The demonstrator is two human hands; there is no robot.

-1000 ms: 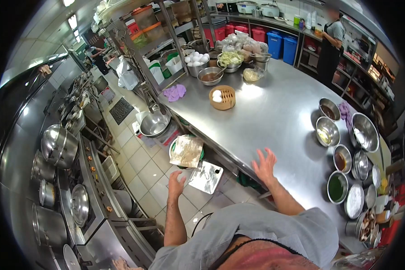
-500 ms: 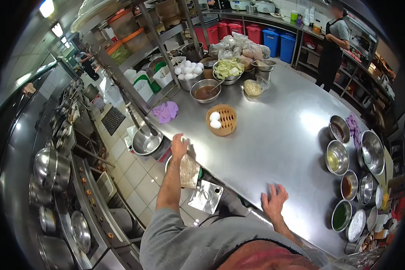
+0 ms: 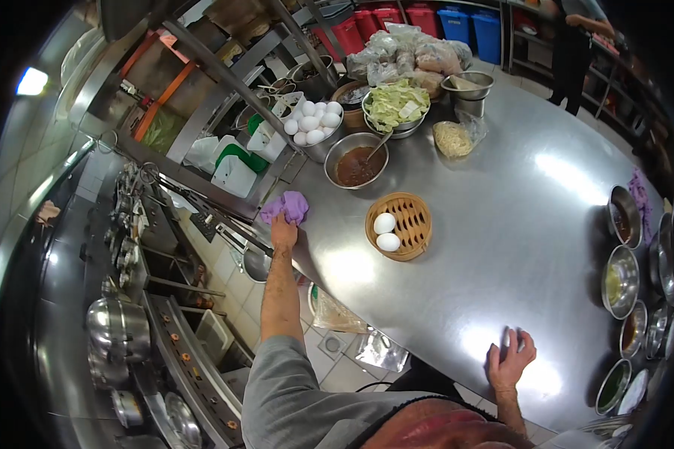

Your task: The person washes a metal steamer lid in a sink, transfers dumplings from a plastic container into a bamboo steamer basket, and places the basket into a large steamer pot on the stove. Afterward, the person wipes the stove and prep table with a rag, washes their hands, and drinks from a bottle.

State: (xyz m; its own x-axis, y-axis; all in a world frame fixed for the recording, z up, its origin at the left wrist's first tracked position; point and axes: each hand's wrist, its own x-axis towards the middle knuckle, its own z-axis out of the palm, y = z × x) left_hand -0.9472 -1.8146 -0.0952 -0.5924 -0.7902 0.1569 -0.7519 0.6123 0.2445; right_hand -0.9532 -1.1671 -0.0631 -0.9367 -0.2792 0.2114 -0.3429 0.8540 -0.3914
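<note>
At the table's left edge my left hand [image 3: 284, 232] has its fingers on a crumpled purple cloth [image 3: 295, 206], closing on its near side; the fingertips are partly hidden. My right hand [image 3: 512, 361] rests on the steel table [image 3: 487, 262] near its front edge, fingers apart and holding nothing. Between and beyond the hands sits a round bamboo steamer basket [image 3: 412, 217] with two white eggs [image 3: 386, 232] in its left side. Behind it stands a steel bowl of brown sauce [image 3: 358, 166] with a spoon or ladle in it.
Farther back are a bowl of eggs [image 3: 312, 123], chopped cabbage [image 3: 397, 105], bagged noodles [image 3: 455, 139] and plastic bags [image 3: 408, 56]. Several steel bowls [image 3: 620, 280] line the right side. A stove [image 3: 191, 359] runs along the left. Another person [image 3: 573, 52] stands at the back right.
My left hand has moved forward along the table edge to the purple cloth. My right hand stays on the table, its fingers somewhat more curled. The view has turned and come closer.
</note>
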